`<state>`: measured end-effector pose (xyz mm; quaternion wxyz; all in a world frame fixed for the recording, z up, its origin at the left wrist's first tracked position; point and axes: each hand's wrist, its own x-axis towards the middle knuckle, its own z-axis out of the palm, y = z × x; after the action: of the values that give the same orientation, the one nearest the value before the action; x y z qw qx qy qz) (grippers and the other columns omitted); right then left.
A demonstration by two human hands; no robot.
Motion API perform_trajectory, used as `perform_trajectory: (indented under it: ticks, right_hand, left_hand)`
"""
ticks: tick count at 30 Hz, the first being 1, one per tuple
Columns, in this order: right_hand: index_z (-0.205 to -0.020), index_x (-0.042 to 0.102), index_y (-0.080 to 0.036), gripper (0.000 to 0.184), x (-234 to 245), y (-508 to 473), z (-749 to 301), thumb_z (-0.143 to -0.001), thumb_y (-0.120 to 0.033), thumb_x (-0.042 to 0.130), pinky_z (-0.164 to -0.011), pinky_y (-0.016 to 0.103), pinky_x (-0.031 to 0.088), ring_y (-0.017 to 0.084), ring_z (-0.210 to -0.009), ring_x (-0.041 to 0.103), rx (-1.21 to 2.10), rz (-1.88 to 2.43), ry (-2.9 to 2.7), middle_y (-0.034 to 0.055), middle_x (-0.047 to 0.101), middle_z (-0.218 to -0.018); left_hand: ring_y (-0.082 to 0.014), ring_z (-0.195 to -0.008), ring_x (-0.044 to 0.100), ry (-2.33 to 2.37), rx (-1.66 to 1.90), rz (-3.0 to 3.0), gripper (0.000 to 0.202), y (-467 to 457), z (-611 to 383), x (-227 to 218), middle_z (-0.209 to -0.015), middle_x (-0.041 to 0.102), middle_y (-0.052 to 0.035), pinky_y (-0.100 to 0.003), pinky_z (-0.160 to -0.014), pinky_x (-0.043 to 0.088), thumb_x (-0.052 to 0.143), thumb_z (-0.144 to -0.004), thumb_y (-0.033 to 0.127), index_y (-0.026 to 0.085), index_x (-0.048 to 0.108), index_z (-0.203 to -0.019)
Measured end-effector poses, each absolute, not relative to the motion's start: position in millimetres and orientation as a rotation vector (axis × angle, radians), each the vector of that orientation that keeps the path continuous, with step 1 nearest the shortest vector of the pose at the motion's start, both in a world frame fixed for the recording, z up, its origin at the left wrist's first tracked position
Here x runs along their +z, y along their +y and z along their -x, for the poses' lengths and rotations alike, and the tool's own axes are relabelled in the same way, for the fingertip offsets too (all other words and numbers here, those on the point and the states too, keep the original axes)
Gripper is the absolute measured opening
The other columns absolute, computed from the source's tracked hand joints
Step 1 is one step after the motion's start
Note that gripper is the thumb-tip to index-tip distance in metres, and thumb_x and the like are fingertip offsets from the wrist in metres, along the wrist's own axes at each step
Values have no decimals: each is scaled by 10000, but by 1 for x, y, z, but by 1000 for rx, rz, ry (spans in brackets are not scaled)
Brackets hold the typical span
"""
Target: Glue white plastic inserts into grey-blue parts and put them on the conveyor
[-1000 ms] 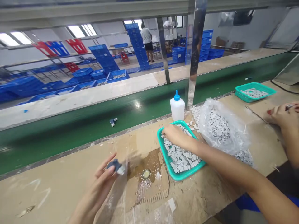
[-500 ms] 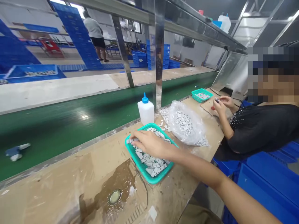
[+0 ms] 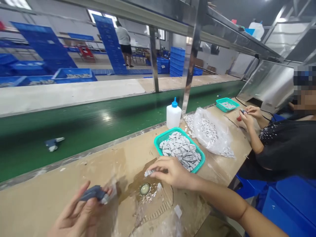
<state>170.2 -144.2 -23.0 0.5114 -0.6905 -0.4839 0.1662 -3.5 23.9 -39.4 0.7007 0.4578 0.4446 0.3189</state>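
Observation:
My left hand (image 3: pixel 81 210) is closed around a dark blue-grey plastic part (image 3: pixel 93 193) with a pale end, above the cardboard-covered bench. Between thumb and fingertips, my right hand (image 3: pixel 172 172) pinches a small light-grey piece (image 3: pixel 148 172). That hand is at the near side of a green basket (image 3: pixel 201 163), which holds many similar grey pieces (image 3: pixel 180 148). Just below the pinched piece, a small round cap of pale liquid (image 3: pixel 144 188) sits on a wet brown patch of the cardboard.
A white bottle with a blue nozzle (image 3: pixel 173 116) stands behind the basket. Right of it lies a clear bag of small pieces (image 3: pixel 209 131). A green conveyor belt (image 3: pixel 81 131) carries another blue-grey part (image 3: pixel 53 144). A co-worker's hands (image 3: pixel 250 115) hold a small part near another green basket (image 3: pixel 227 104).
My right hand has come out of the basket toward me with a grey piece. My left hand has come into view with the blue-grey part. The camera view has shifted left.

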Motion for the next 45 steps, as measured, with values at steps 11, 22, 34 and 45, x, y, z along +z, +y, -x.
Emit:
perform_trajectory:
  ticks: [11,22,34,45]
  right_hand:
    - [-1089,736,-200,208,-28,-151,-155,-935,-246,604,-767,275,549,166,-873,690,330,1802,-1297,54,742,-984]
    - [-1128,729,-143,235,-44,-149,-144,-958,-189,572,-686,215,562,138,-774,718,133,1866,-1701,45,755,-918]
    - [-1129,727,-141,235,-44,-146,-144,-963,-214,577,-669,225,564,135,-751,704,-14,1884,-1931,44,738,-890]
    - [-1198,701,-226,267,-47,-146,-146,-987,-239,537,-669,233,573,135,-764,693,-34,1892,-1978,35,733,-899]
  left_hand:
    - [-181,-795,717,669,622,-820,489,13,10,-40,-833,749,-82,-253,-823,569,938,-514,410,135,723,-856]
    - [-152,-690,682,545,612,-804,380,16,12,-45,-732,710,-70,-266,-698,524,907,-575,302,112,676,-809]
    - [-121,-748,649,526,641,-905,390,22,11,-58,-851,704,-54,-288,-769,494,877,-593,292,122,690,-890]
    - [-146,-839,654,534,624,-1002,350,22,10,-62,-921,716,-70,-288,-829,496,859,-624,314,135,711,-886]
